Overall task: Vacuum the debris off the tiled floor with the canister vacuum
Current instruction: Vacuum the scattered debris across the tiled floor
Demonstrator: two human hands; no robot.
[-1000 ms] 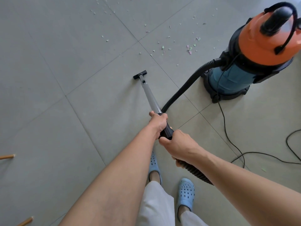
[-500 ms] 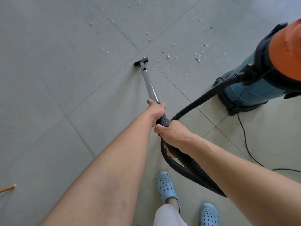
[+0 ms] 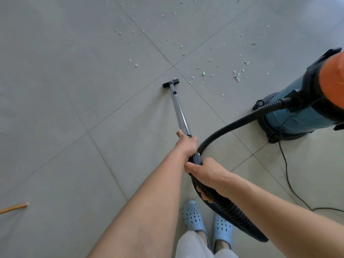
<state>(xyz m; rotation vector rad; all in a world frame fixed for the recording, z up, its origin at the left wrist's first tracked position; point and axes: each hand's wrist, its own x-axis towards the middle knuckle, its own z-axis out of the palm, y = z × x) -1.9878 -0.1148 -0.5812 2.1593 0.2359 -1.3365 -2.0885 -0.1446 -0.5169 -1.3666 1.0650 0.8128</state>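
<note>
A thin black power cord [image 3: 286,175] trails from the canister's base toward four o'clock, loose on the tiled floor [image 3: 55,90]; a wooden stick end [image 3: 16,206] pokes in at eight o'clock, well apart from everything; two pale blue perforated clogs [image 3: 193,216] stand at six o'clock, just beside the hose's lower bend. The black ribbed hose [image 3: 232,123] arcs from the canister vacuum [image 3: 301,108], at three o'clock with a teal body and orange top, down past the hands and loops under the right forearm. The metal wand [image 3: 181,116] slants toward twelve o'clock, its black floor nozzle [image 3: 170,83] flat on the tile just short of a grout crossing. Pale green, pink and white debris [image 3: 237,75] lies scattered from twelve to two o'clock, one fleck touching the nozzle's far edge. The left hand [image 3: 187,146] is wrapped round the wand's lower end, thumb along it; the right hand [image 3: 206,174] has its fingers curled under the black handle where the hose joins.
</note>
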